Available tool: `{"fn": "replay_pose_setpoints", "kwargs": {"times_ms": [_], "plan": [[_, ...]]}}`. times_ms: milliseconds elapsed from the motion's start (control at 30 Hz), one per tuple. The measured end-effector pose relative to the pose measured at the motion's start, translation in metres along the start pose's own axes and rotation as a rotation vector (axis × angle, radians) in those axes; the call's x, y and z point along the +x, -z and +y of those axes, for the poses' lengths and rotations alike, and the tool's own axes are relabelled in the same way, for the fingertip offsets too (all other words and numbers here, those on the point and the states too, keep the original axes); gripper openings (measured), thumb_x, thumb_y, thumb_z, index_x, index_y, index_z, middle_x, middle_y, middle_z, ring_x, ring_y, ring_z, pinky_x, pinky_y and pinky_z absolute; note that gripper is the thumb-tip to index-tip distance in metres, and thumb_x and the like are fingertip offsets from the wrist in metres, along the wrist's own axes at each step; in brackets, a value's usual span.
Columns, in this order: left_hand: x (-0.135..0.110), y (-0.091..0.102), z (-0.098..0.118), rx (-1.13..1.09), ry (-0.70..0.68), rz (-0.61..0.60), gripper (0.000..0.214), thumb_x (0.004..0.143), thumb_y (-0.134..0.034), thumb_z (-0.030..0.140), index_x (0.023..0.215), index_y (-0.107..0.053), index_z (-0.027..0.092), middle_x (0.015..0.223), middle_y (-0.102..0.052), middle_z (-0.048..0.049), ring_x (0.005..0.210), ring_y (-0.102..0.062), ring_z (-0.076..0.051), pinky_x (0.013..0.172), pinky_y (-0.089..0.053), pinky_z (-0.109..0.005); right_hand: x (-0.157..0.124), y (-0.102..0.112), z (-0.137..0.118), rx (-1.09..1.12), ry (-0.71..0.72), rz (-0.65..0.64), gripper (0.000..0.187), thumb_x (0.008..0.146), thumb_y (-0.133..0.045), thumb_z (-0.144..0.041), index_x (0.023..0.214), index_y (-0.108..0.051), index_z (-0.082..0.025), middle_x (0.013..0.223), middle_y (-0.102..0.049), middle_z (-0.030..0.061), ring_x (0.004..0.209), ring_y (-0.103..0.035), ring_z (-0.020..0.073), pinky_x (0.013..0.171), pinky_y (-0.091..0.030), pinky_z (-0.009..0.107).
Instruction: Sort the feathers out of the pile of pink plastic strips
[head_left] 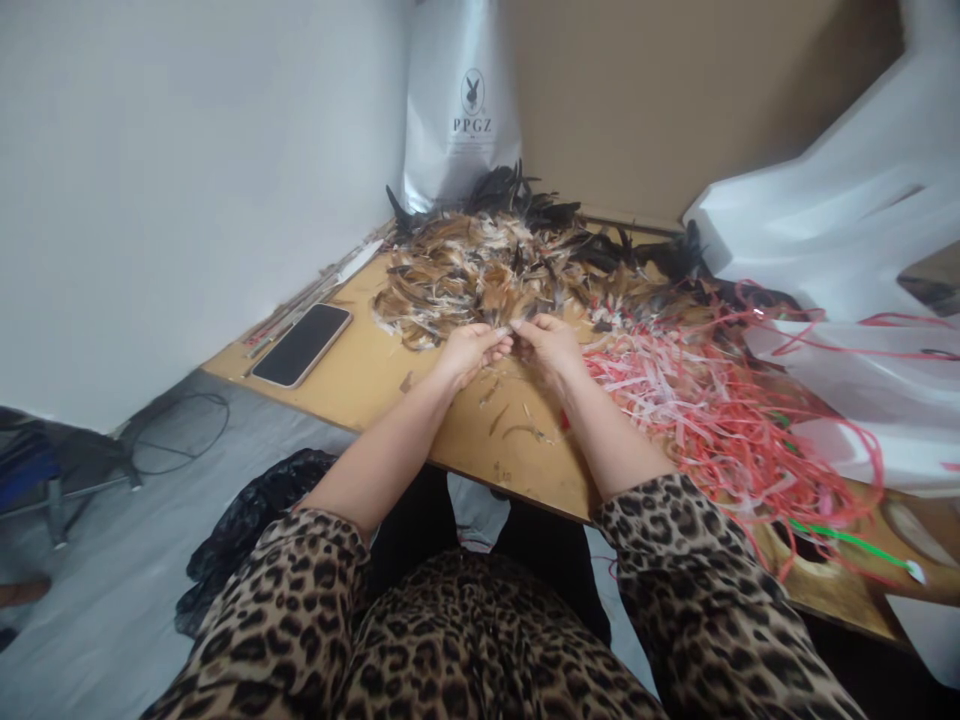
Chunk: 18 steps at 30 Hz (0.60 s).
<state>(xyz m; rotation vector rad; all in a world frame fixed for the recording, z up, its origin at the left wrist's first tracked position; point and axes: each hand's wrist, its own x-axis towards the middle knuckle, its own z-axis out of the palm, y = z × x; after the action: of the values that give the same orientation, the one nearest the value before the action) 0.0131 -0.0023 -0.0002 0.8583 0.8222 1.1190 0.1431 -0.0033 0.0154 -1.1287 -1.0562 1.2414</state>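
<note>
My left hand [478, 352] and my right hand [547, 345] meet over the wooden table, thumbs and fingertips pinched together. Between them is what looks like a brown feather [501, 298], its tip rising in front of the pile; its lower end is hidden by my fingers. Just beyond spreads a large heap of brown, white and black feathers [442, 265]. Close to my right forearm lies a tangled mass of red and pale pink ribbon-like strips [697, 400]. A few loose feathers [525, 430] are scattered on the tabletop [405, 400] below my hands.
A dark-screened phone [302, 345] lies at the table's left side by the wall. A white printed bag [465, 110] stands behind the feathers. White plastic sheeting [825, 220] covers the right. A green strip [855, 543] lies near the right edge. A black plastic bag [240, 520] is on the floor.
</note>
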Motion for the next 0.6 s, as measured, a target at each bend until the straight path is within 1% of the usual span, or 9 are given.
{"fn": "replay_pose_setpoints", "kwargs": {"times_ms": [100,233,300,367,433,467,600], "plan": [[-0.001,-0.001,0.001,0.018,-0.004,-0.009,0.016,0.067,-0.068,0.021,0.067,-0.06,0.008,0.063,-0.063,-0.0044,0.052,-0.056,-0.004,0.05,-0.041,-0.014,0.001,0.002,0.0,-0.007,0.01,0.012,0.039,0.049,-0.075,-0.04,0.049,-0.042,-0.018,0.041,-0.045,-0.0063,0.038,-0.037,0.0053,0.038,-0.028,0.019],[-0.004,-0.004,0.003,0.048,0.0,-0.031,0.016,0.066,-0.069,0.022,0.067,-0.061,0.007,0.062,-0.063,-0.0053,0.052,-0.056,-0.005,0.051,-0.042,-0.015,-0.001,0.001,-0.002,0.002,0.019,-0.007,0.037,0.049,-0.075,-0.039,0.051,-0.045,-0.018,0.044,-0.049,-0.0055,0.04,-0.041,0.0063,0.04,-0.032,0.02],[-0.005,-0.005,0.004,0.085,-0.03,-0.024,0.016,0.066,-0.069,0.022,0.065,-0.061,0.008,0.061,-0.063,-0.0048,0.05,-0.055,-0.005,0.051,-0.042,-0.016,-0.003,0.001,-0.006,-0.003,0.022,-0.04,0.035,0.05,-0.075,-0.04,0.053,-0.047,-0.018,0.046,-0.051,-0.0048,0.042,-0.043,0.0069,0.042,-0.034,0.021],[-0.006,-0.006,0.005,0.147,-0.086,-0.014,0.017,0.066,-0.068,0.023,0.064,-0.061,0.008,0.058,-0.062,-0.0042,0.049,-0.054,-0.005,0.051,-0.042,-0.017,-0.006,0.002,-0.012,-0.037,0.044,-0.11,0.033,0.051,-0.075,-0.04,0.056,-0.052,-0.017,0.05,-0.053,-0.0038,0.044,-0.044,0.0071,0.044,-0.035,0.021],[-0.007,-0.007,0.006,0.221,-0.145,-0.02,0.019,0.066,-0.068,0.027,0.063,-0.061,0.009,0.057,-0.063,-0.0041,0.049,-0.055,-0.006,0.051,-0.043,-0.018,-0.009,0.004,-0.018,-0.115,0.084,-0.174,0.033,0.051,-0.075,-0.041,0.059,-0.055,-0.016,0.052,-0.055,-0.0028,0.046,-0.044,0.0074,0.046,-0.035,0.022],[-0.007,-0.008,0.006,0.258,-0.168,-0.031,0.02,0.066,-0.068,0.029,0.063,-0.061,0.009,0.058,-0.063,-0.0044,0.049,-0.055,-0.007,0.052,-0.044,-0.019,-0.01,0.005,-0.021,-0.17,0.107,-0.182,0.033,0.051,-0.075,-0.041,0.059,-0.056,-0.015,0.052,-0.055,-0.0024,0.047,-0.044,0.0076,0.046,-0.035,0.022],[-0.01,-0.008,0.007,0.345,-0.191,-0.075,0.022,0.066,-0.067,0.031,0.065,-0.061,0.009,0.06,-0.065,-0.0052,0.048,-0.056,-0.008,0.053,-0.046,-0.022,-0.009,0.008,-0.022,-0.374,0.239,-0.106,0.034,0.053,-0.072,-0.044,0.055,-0.054,-0.015,0.049,-0.051,-0.0027,0.051,-0.044,0.0093,0.047,-0.032,0.022]]}}
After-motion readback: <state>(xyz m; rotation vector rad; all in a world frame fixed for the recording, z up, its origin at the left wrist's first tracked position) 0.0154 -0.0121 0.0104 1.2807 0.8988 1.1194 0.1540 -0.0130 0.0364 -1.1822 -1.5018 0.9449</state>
